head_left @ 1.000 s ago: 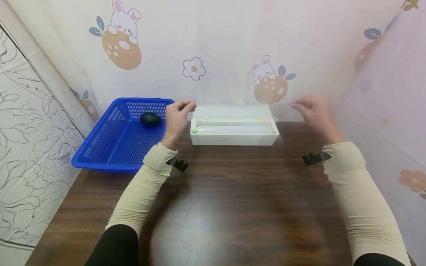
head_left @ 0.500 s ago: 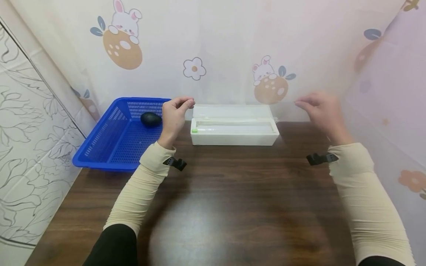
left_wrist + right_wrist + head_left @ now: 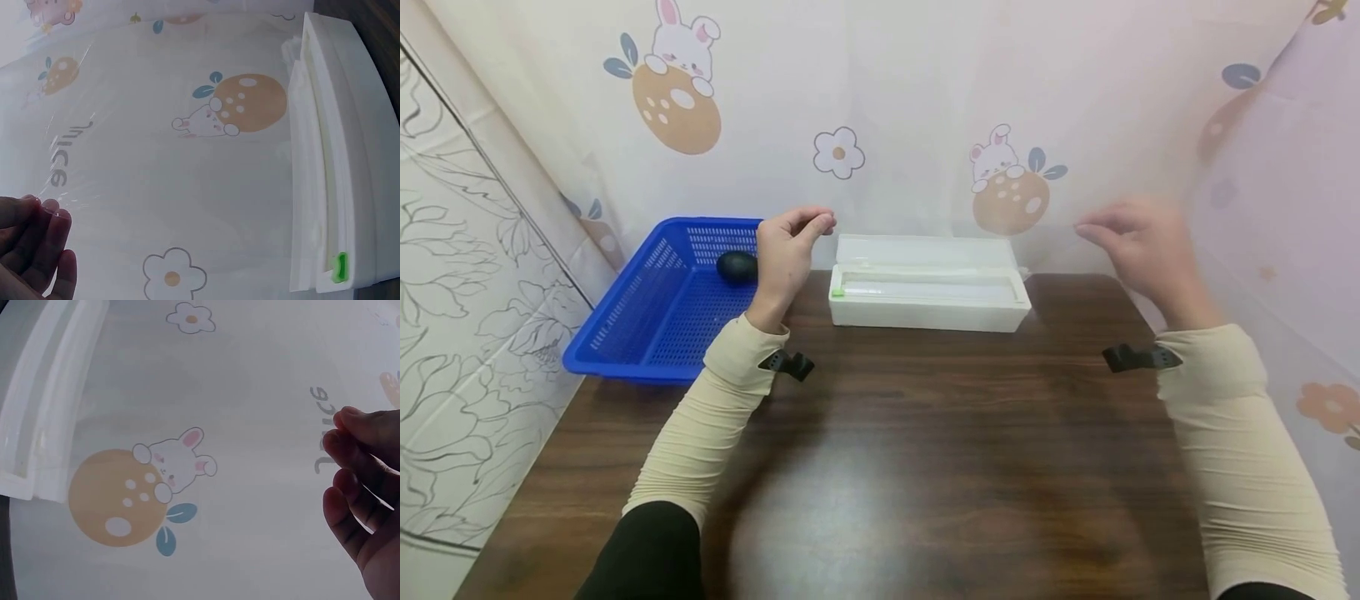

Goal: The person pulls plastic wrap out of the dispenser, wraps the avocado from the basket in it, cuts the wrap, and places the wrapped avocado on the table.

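My left hand is raised between the blue basket and a white cling film dispenser, pinching a clear sheet of cling film. Fine creases fan out from those fingertips in the left wrist view. Beyond the dispenser's right end, my right hand is blurred in the head view. Its thumb and forefinger meet in a pinch; the film is so clear there that it hardly shows. The dispenser's lid stands open at the back, and a green slide cutter sits at its left end.
A blue plastic basket with a dark, egg-shaped item in it stands at the left of the brown wooden table. Patterned curtain hangs right behind the dispenser and along the right side.
Both hands have drawn farther apart, the left a little leftward and the right farther to the right, each slightly up. The basket stays in place; the dispenser's right end has shifted slightly forward.
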{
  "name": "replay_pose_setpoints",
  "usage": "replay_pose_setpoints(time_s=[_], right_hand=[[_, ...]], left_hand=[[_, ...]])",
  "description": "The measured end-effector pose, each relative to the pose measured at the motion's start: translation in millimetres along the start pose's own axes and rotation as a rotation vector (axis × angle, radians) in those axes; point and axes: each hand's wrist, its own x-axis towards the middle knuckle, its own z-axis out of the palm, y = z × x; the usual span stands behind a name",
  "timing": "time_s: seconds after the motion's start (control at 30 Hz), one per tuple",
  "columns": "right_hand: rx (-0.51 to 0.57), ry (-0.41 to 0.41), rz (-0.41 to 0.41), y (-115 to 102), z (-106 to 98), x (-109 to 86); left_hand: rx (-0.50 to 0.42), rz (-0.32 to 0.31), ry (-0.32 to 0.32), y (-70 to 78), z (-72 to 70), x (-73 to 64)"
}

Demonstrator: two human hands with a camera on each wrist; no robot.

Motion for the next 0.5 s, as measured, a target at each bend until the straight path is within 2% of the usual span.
replay_pose_setpoints(time_s=[0.2,0.5], right_hand=[[0.023,0.052,-0.057,-6,-5,1.5],[0.009,0.096,-0.091,-9,-9,2.1]], left_hand=[[-0.004,-0.002,0.007,7.1,-1.0,1.6],[-0.024,0.021,0.017,14.7,-4.3,0.0]])
